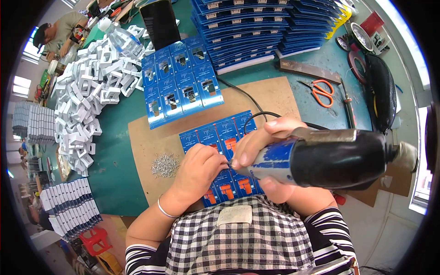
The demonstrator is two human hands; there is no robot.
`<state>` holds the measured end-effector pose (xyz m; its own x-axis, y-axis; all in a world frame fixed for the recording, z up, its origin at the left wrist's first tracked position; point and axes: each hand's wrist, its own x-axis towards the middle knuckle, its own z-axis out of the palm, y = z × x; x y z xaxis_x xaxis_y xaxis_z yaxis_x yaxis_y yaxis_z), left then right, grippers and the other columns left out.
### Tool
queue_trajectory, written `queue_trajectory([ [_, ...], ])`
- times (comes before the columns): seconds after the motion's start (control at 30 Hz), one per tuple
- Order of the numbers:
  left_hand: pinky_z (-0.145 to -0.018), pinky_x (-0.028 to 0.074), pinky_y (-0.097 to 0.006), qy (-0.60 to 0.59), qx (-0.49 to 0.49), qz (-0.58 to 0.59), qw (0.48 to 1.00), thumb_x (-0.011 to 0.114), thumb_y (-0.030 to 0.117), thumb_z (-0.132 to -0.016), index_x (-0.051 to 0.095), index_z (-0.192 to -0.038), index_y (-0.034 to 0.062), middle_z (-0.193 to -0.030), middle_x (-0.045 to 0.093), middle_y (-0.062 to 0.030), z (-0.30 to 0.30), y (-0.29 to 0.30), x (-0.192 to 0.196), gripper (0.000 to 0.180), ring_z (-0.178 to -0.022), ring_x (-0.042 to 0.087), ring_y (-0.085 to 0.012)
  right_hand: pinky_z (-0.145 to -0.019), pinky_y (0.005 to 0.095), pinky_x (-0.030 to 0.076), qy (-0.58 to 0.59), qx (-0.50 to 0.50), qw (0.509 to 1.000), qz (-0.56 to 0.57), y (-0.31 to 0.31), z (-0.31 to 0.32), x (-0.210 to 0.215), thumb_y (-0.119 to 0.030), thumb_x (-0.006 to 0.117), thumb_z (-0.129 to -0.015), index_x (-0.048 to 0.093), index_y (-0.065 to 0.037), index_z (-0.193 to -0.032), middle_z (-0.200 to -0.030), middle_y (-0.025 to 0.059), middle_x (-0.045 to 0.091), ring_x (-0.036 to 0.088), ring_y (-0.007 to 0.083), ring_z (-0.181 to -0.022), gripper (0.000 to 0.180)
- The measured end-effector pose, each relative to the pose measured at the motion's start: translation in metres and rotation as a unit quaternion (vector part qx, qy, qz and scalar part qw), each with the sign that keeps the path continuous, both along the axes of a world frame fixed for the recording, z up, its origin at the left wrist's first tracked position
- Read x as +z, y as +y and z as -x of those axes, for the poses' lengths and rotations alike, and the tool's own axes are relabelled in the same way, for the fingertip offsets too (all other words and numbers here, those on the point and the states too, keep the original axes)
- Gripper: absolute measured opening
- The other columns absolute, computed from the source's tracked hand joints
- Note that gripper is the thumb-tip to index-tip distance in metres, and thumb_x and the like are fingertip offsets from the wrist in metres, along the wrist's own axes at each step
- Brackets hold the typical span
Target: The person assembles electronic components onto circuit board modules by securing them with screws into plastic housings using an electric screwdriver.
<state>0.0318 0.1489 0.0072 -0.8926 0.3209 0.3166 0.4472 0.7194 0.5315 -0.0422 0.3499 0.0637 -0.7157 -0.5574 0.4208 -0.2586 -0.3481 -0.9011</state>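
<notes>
My right hand [263,142] grips a blue and black electric screwdriver [321,158] whose tip points left onto a row of blue circuit boards [220,133] with orange parts, lying on a brown cardboard sheet [146,142]. My left hand [199,167] rests on the boards with its fingertips pinched right at the screwdriver's tip; whether they hold a screw is too small to tell. A small heap of silver screws [165,165] lies on the cardboard just left of my left hand.
More blue boards [181,82] lie in rows behind, with tall stacks of them [243,32] at the back. A heap of white plastic parts [87,96] fills the left side. Orange scissors [323,91] and a soldering iron [347,103] lie at the right. Another person [57,34] works at the far left.
</notes>
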Motion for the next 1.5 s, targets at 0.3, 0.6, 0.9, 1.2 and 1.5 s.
queue_trajectory([
  [0.3,-0.074,0.047,-0.037,0.013,-0.004,-0.011,1.0,0.073,0.007,-0.071,0.062,-0.091,0.0051,-0.087,0.056,-0.0072,-0.001,-0.001,-0.007,0.023,-0.084,0.055,-0.0267,-0.076,0.0347,0.053,0.116,0.001,0.992,-0.056,-0.011,-0.004,-0.01,-0.004,0.071,-0.075,0.03,-0.007,-0.142,-0.091,0.0138,0.064,0.065,0.0222,-0.079,0.078],
  [0.6,-0.077,0.044,-0.037,0.01,-0.01,-0.054,0.998,0.067,0.013,-0.075,0.061,-0.089,0.0068,-0.089,0.055,-0.0066,-0.002,-0.004,-0.012,0.016,-0.087,0.053,-0.0255,-0.065,0.0337,0.053,0.101,-0.024,0.992,-0.069,-0.038,-0.004,-0.007,-0.024,0.075,-0.083,0.035,-0.008,-0.121,-0.081,0.0095,0.061,0.062,0.0219,-0.069,0.057],
  [0.9,-0.07,0.05,-0.039,0.11,0.145,0.027,0.983,0.07,0.006,-0.076,0.067,-0.088,0.005,-0.089,0.063,-0.0081,-0.034,-0.076,0.001,0.012,-0.083,0.06,-0.0275,-0.069,0.0313,0.053,-0.015,-0.012,0.999,0.048,-0.052,-0.008,-0.021,-0.016,0.079,-0.076,0.038,-0.009,-0.121,-0.082,0.0114,0.063,0.064,0.0196,-0.073,0.062],
  [1.2,-0.071,0.047,-0.036,-0.081,0.257,-0.007,0.963,0.068,0.006,-0.078,0.066,-0.085,0.0047,-0.079,0.059,-0.009,-0.036,-0.115,-0.008,0.007,-0.079,0.058,-0.028,-0.069,0.0364,0.045,-0.204,-0.154,0.958,0.132,-0.03,0.015,-0.032,-0.034,0.058,-0.086,0.038,-0.01,-0.129,-0.081,0.0069,0.054,0.055,0.0204,-0.066,0.054],
  [1.5,-0.069,0.048,-0.039,-0.096,0.202,0.133,0.965,0.065,0.004,-0.08,0.059,-0.087,0.0047,-0.08,0.059,-0.0116,-0.032,-0.117,0.007,0.01,-0.078,0.059,-0.031,-0.066,0.0396,0.051,-0.149,-0.122,0.96,0.204,-0.003,0.003,-0.004,-0.033,0.074,-0.076,0.038,-0.01,-0.128,-0.081,0.0099,0.057,0.061,0.0253,-0.068,0.068],
])
